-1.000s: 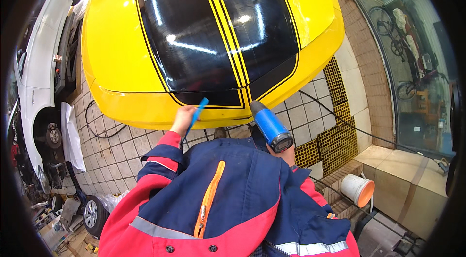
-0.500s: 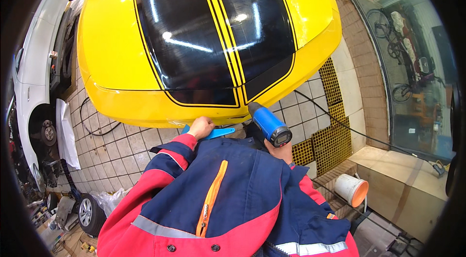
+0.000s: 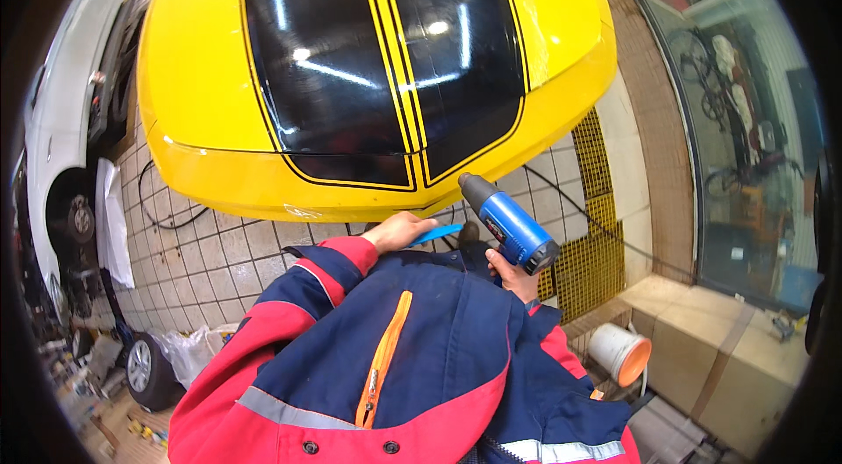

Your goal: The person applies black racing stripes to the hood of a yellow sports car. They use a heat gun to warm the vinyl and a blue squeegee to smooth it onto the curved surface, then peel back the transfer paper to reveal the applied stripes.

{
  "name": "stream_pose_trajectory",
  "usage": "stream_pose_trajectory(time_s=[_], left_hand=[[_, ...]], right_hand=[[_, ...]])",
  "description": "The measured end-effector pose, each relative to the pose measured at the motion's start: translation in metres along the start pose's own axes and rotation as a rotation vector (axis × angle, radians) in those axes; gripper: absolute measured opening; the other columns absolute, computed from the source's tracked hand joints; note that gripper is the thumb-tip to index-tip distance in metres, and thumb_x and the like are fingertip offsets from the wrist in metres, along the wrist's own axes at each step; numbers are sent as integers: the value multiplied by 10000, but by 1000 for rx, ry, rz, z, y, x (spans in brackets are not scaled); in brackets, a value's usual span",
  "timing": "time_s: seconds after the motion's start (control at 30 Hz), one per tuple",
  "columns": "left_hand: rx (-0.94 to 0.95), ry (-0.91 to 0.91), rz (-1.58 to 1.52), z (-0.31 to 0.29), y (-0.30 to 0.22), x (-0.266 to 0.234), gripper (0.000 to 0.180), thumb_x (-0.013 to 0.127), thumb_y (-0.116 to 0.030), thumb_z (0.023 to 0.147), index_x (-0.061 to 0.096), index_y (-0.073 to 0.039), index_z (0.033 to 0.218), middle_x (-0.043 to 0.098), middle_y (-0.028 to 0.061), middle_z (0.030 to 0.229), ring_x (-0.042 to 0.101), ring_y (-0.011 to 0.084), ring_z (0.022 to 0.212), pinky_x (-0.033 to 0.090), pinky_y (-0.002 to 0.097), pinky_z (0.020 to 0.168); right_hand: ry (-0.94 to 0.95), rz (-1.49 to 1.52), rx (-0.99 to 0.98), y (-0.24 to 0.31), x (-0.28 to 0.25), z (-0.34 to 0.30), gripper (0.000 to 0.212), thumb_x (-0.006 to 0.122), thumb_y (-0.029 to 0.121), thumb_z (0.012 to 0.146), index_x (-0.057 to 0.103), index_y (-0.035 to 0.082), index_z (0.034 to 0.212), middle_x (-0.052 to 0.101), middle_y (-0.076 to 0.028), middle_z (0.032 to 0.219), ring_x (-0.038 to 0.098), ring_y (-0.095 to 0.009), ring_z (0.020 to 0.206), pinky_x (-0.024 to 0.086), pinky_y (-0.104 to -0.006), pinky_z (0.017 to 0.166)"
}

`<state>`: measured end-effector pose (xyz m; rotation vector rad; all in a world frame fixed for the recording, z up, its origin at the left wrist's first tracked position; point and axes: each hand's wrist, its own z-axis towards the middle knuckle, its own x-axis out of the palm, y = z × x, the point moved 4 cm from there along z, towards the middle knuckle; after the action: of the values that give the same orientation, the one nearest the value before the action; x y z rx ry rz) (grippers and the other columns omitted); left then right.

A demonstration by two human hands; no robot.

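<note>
My left hand (image 3: 399, 232) is closed around a flat blue plastic pry tool (image 3: 438, 234), whose free end sticks out to the right. It is just on my side of the yellow car's (image 3: 232, 179) front edge; I cannot tell whether it touches the car. In my right hand (image 3: 510, 275) is a blue heat gun (image 3: 516, 225), gripped by a handle partly hidden by my fingers. The gun's dark nozzle points up and left, close to the car's edge. Wide black stripes (image 3: 333, 104) with thin yellow lines run along the car's glossy panel.
A white car (image 3: 66, 131) stands at the left, with a loose wheel (image 3: 149, 369) nearer me. A dark hose (image 3: 579, 211) crosses the tiled floor beside a yellow grating (image 3: 589, 267). At the right are a white bucket (image 3: 611, 350), a ledge (image 3: 702, 324) and a glass wall.
My left hand has shifted right with the pry tool. The heat gun has moved slightly right and turned so that more of its side shows. The view has tilted a little.
</note>
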<state>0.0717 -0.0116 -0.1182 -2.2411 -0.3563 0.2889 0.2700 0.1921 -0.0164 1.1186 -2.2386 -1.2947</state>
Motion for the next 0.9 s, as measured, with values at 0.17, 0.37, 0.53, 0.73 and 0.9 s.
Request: stream_pose_trajectory(time_s=[0.17,0.37,0.53,0.73,0.9], left_hand=[[117,-241,150,17,-84,50,672,562,-596,1089,804,13,942,748,230,819,744,381,772,554,489,761],[300,-629,116,34,-124,126,504,622,-438,1093,728,9,885,708,270,879,696,470,860,537,549,768],[448,-748,110,33,-145,168,346,664,-318,1082,635,-18,912,618,214,893,631,426,872,508,500,761],[305,-692,-314,40,-126,178,299,648,-288,1095,704,-3,1023,700,110,959,680,216,914,542,383,820],[-36,-794,-938,63,-15,151,259,699,-269,1054,744,-16,1025,734,60,912,676,167,838,550,330,765]], right_hand=[[196,-24,-82,27,-26,48,350,936,151,886,721,4,1119,723,-35,902,667,-122,721,539,-276,637],[225,-7,-53,37,-86,82,451,883,75,898,646,-6,1273,699,-36,939,659,-128,733,546,-283,677],[337,62,-102,53,-120,96,558,843,30,913,603,-21,1415,681,-63,1008,667,-148,769,556,-301,713],[412,-241,-162,64,-145,112,356,874,90,924,707,10,1228,726,-53,1046,711,-167,873,588,-338,804],[446,-292,-263,72,-165,103,390,889,108,929,709,12,1262,758,-73,1093,739,-182,936,590,-348,819]])
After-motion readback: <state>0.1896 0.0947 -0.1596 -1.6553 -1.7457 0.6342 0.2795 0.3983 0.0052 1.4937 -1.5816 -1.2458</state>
